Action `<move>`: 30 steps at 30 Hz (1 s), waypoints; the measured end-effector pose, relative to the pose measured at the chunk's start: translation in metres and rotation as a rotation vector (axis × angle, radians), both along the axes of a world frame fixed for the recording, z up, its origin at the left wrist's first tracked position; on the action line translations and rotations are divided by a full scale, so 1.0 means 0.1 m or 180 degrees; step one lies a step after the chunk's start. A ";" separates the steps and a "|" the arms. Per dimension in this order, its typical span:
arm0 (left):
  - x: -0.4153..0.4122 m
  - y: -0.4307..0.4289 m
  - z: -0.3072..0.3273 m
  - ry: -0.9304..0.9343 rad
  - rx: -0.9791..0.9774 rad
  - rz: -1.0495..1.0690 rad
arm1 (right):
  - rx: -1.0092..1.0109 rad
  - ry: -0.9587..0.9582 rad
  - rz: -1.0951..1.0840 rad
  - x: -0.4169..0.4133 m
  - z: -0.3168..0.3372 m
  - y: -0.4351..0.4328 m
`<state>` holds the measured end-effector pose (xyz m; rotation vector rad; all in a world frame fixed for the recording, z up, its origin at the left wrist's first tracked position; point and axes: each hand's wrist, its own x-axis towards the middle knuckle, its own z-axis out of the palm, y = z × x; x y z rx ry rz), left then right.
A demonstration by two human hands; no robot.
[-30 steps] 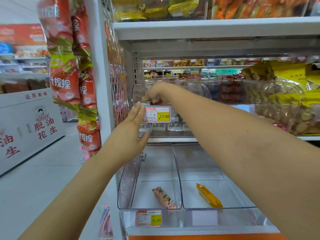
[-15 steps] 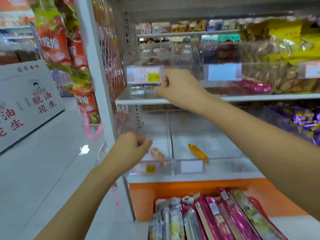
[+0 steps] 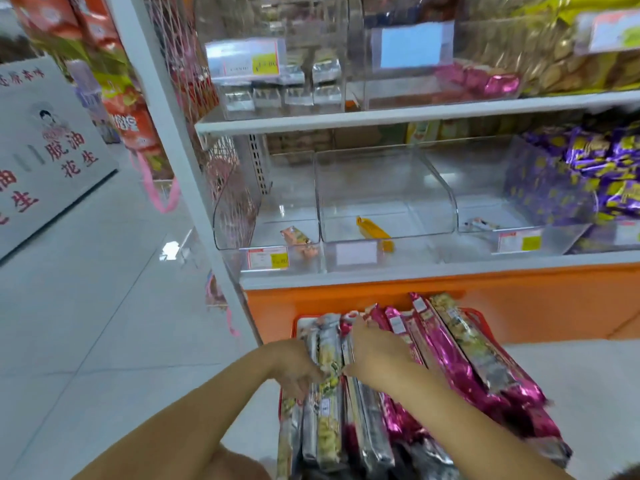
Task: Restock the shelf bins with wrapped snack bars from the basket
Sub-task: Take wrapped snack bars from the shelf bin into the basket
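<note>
A red basket on the floor below the shelf is packed with long wrapped snack bars: silver-and-green ones on the left, magenta ones on the right. My left hand curls its fingers round the left side of the silver bars. Just right of it, my right hand lies over the bars with its fingers stretched forward. Above, the left clear bin holds one pink bar. A single yellow bar lies in the middle bin.
A third clear bin has one small wrapped item. Purple packets fill the bin at far right. The upper shelf carries more bins. A white upright post and hanging snack bags stand on the left, beside tiled floor.
Both hands have come down from the upper shelf bin into the basket, and my view has tilted down. The left hand now grips the silver bars.
</note>
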<state>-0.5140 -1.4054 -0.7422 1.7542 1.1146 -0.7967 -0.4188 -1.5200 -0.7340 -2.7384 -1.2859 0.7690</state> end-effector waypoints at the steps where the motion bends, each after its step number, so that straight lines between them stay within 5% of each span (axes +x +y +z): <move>1: 0.02 -0.05 -0.03 -0.0078 0.0045 -0.0187 | 0.0093 0.0073 -0.0076 -0.02 -0.06 -0.04; 15: 0.10 -0.17 -0.21 -0.0237 -0.0170 0.0706 | 0.0448 0.0906 -0.0832 -0.02 -0.19 -0.22; 24: 0.25 -0.33 -0.19 -0.0161 0.0506 0.0130 | 0.1593 0.1705 -0.1233 0.56 0.21 -0.58; 30: 0.31 -0.19 0.12 -0.0965 -0.0015 0.0382 | 0.1872 0.2311 -0.1228 0.75 0.24 -0.72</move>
